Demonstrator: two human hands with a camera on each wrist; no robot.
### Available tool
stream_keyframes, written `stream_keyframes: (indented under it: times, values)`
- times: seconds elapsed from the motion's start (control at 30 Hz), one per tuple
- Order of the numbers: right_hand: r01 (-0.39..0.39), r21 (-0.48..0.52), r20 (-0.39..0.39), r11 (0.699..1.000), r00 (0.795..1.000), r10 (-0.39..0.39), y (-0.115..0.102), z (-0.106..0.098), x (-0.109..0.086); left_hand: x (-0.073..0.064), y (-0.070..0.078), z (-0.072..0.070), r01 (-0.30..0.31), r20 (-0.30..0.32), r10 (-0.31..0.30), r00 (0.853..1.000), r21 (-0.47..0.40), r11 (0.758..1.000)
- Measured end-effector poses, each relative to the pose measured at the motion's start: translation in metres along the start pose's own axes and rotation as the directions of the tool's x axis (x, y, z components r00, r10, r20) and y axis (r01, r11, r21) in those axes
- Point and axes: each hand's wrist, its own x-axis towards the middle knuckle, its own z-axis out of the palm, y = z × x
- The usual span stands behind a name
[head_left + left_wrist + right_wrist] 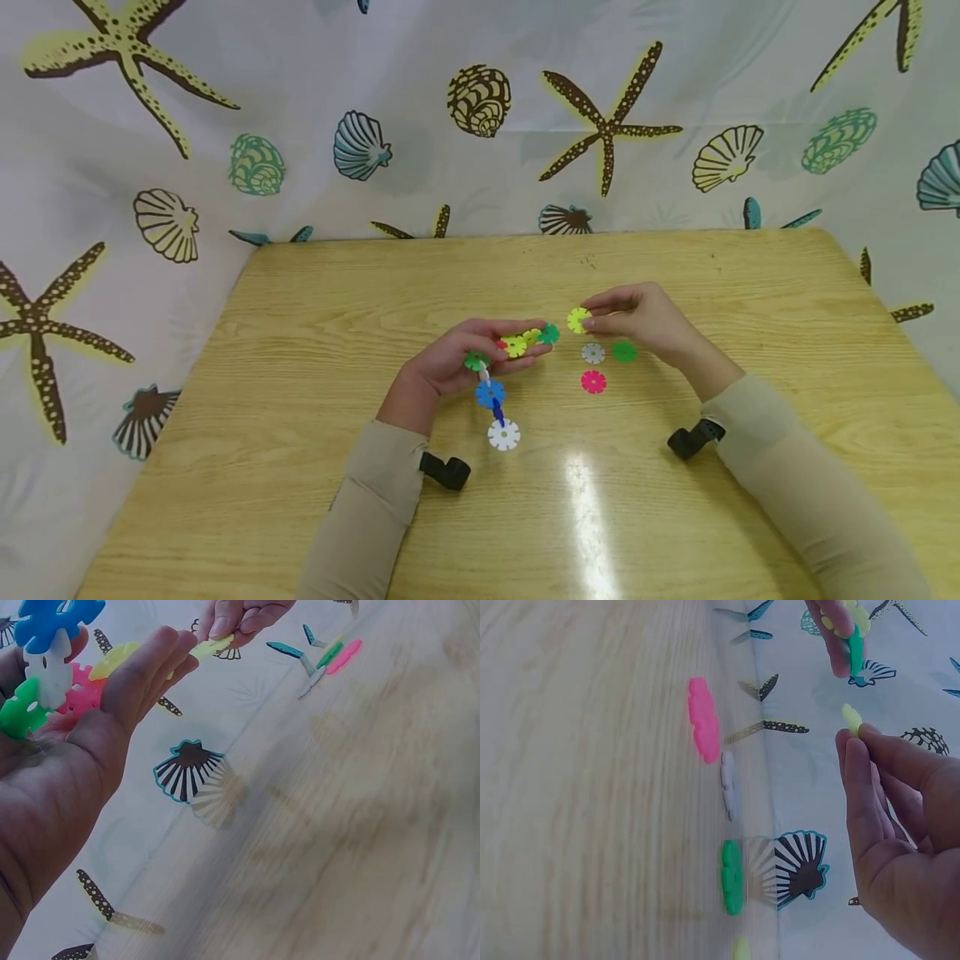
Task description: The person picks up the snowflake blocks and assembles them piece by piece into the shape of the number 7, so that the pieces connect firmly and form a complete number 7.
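Observation:
My left hand (465, 354) holds a chain of notched plastic interlocking discs. Along the fingers run red, yellow and teal green discs (550, 333). From the palm side hang a green disc (476, 361), white and blue discs (491, 394), and at the end a white disc (504, 435). Between thumb and fingers my right hand (637, 321) pinches a loose yellow disc (578, 320), a small gap away from the chain's teal end. The right wrist view has this yellow disc (851, 718) nearly edge-on, below the chain's green end disc (856, 651).
Flat on the wooden table (300, 350) lie a white disc (593, 353), a green disc (624, 351) and a pink disc (593, 382), near the right hand. Another yellow disc (740, 949) shows at the right wrist view's lower edge. A shell-print cloth (420, 83) hangs behind.

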Motion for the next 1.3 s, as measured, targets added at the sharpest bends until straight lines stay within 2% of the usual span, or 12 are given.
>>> stream_keyframes:
  times: [0.1,0.57,0.83,0.97,1.2,1.3]
  values:
    - [0.005,0.031,0.018,0.999,1.000,-0.005,-0.003,0.003,-0.001,0.001,0.000,0.000,-0.003,-0.007,0.003,1.000,0.010,1.000]
    - [0.023,0.011,0.057,1.000,0.998,-0.023,-0.004,0.008,-0.006,-0.001,0.001,0.000,0.004,0.033,-0.003,0.999,-0.004,1.000]
    - [0.052,-0.002,0.080,0.999,0.995,-0.052,-0.006,0.008,-0.010,-0.002,0.000,-0.001,0.002,0.097,0.002,0.995,-0.039,0.999]
    - [0.075,-0.012,0.083,0.997,0.994,-0.074,-0.008,0.010,-0.011,-0.003,-0.001,-0.002,0.002,0.112,0.005,0.994,-0.060,0.998]
    - [0.092,-0.016,0.080,0.996,0.993,-0.090,-0.010,0.011,-0.014,-0.003,-0.001,-0.003,-0.012,0.147,0.018,0.989,-0.039,0.999]
    - [0.109,-0.020,0.091,0.994,0.990,-0.106,-0.009,0.011,-0.013,-0.002,-0.001,-0.002,-0.010,0.138,0.015,0.990,-0.042,0.999]
